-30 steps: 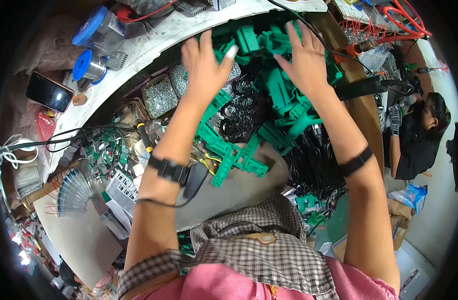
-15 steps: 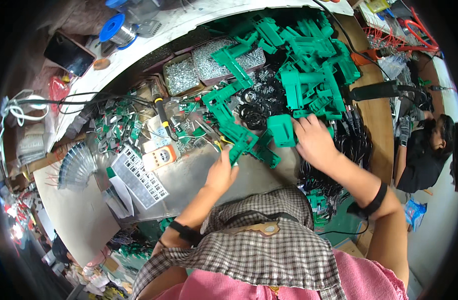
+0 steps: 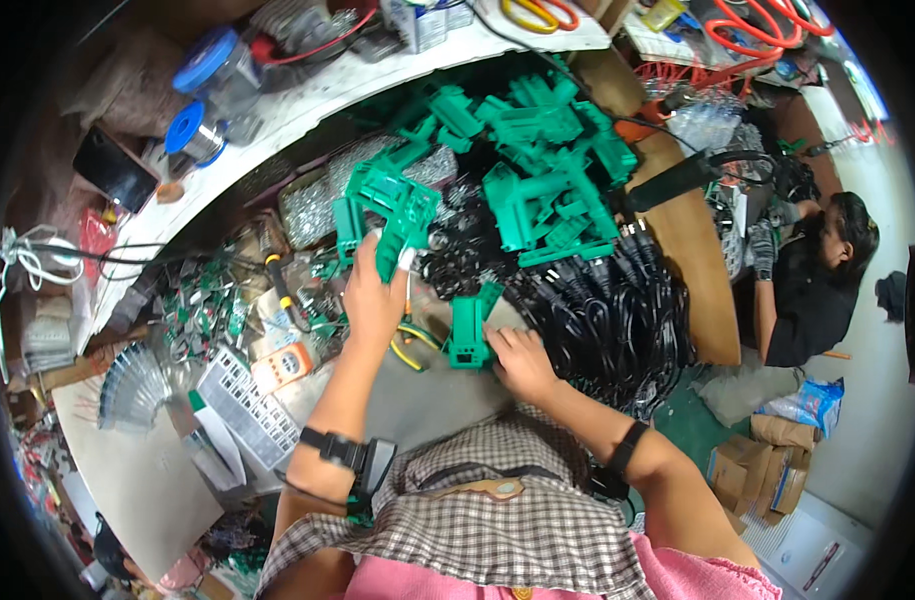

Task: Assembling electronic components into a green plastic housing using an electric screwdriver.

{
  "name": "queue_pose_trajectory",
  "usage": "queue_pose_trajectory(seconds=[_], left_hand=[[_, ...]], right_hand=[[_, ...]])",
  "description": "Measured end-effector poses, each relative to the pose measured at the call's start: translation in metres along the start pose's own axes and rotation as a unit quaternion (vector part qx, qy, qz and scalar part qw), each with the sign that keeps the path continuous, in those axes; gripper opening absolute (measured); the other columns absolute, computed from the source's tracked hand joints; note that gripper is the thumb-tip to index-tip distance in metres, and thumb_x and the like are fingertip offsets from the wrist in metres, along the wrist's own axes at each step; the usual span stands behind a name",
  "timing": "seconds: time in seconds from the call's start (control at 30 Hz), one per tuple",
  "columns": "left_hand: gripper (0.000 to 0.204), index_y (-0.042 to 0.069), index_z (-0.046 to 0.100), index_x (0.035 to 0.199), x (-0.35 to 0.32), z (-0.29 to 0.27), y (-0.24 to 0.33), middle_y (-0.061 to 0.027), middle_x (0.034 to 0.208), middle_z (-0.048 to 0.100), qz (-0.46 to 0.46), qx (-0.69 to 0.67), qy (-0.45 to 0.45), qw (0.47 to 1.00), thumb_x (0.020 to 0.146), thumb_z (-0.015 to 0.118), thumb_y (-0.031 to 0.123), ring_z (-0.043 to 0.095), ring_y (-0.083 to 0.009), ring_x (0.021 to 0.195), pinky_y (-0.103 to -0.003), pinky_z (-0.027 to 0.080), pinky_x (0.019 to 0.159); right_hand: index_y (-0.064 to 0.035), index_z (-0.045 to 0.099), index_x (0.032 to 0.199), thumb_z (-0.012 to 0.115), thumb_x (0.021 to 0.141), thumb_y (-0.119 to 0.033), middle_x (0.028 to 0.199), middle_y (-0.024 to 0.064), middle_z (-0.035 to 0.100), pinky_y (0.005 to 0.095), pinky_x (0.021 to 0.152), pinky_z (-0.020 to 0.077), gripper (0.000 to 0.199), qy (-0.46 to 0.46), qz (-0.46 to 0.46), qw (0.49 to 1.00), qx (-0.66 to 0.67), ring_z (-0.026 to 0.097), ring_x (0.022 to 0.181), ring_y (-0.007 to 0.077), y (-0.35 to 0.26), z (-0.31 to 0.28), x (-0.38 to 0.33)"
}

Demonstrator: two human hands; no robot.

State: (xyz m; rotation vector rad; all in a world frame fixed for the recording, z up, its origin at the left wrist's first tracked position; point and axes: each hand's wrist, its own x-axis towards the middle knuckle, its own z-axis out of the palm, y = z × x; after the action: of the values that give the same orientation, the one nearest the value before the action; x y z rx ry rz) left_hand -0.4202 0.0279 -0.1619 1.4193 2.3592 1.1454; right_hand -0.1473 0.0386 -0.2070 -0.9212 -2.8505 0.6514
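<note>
Place: I looked down on a small assembly workshop, a crowded bench for electrical parts.
Stock: green plastic housings (image 3: 537,170) were heaped at the bench's middle, with a mass of black cables (image 3: 602,320) beside them.
Supplies: I saw solder spools (image 3: 202,95) on the white shelf (image 3: 347,75), and coiled red hoses (image 3: 767,30) at the far end.
Tools: yellow-handled pliers (image 3: 412,340) and an orange meter (image 3: 282,367) lay among loose parts.
Others: a co-worker (image 3: 807,280) sat at the neighbouring bench.
Floor: cardboard boxes (image 3: 752,465) stood below.
</note>
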Motion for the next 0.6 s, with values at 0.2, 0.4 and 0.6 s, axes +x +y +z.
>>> queue_pose_trajectory(seconds=[0.2, 0.4, 0.6], left_hand=[[0.062, 0.007, 0.047, 0.138, 0.050, 0.030, 0.090, -0.0197, 0.128, 0.062, 0.069, -0.065, -0.039, 0.995, 0.089, 0.075, 0.033, 0.062, -0.0388, 0.116, -0.043, 0.050, 0.096], [0.092, 0.002, 0.020, 0.155, 0.097, 0.042, 0.159, -0.0325, 0.148, 0.036, 0.219, -0.166, -0.062, 0.959, 0.088, 0.075, 0.032, 0.041, -0.0472, 0.135, -0.047, 0.035, 0.114], [0.056, 0.007, 0.044, 0.148, -0.019, -0.035, 0.056, -0.0206, 0.133, 0.059, 0.054, -0.169, -0.096, 0.979, 0.096, 0.065, 0.014, 0.061, -0.0325, 0.120, -0.038, 0.047, 0.102]], right_hand=[[0.0037, 0.050, 0.133, 0.077, 0.078, -0.019, 0.102, 0.0182, 0.055, 0.0449, 0.082, 0.0494, 0.065, 0.051, 0.048, 0.992, 0.101, 0.058, 0.092, 0.0376, 0.006, -0.052, -0.022], [0.0028, 0.037, 0.146, 0.083, 0.074, -0.034, 0.129, 0.0235, 0.049, 0.0470, 0.098, 0.0441, 0.093, -0.012, 0.028, 0.998, 0.050, 0.051, 0.113, 0.0390, -0.016, 0.001, -0.007], [-0.0077, 0.049, 0.139, 0.079, 0.071, -0.012, 0.118, 0.0174, 0.055, 0.0457, 0.093, 0.0492, 0.074, -0.075, -0.010, 0.997, 0.012, 0.054, 0.108, 0.0379, 0.030, 0.014, -0.001]])
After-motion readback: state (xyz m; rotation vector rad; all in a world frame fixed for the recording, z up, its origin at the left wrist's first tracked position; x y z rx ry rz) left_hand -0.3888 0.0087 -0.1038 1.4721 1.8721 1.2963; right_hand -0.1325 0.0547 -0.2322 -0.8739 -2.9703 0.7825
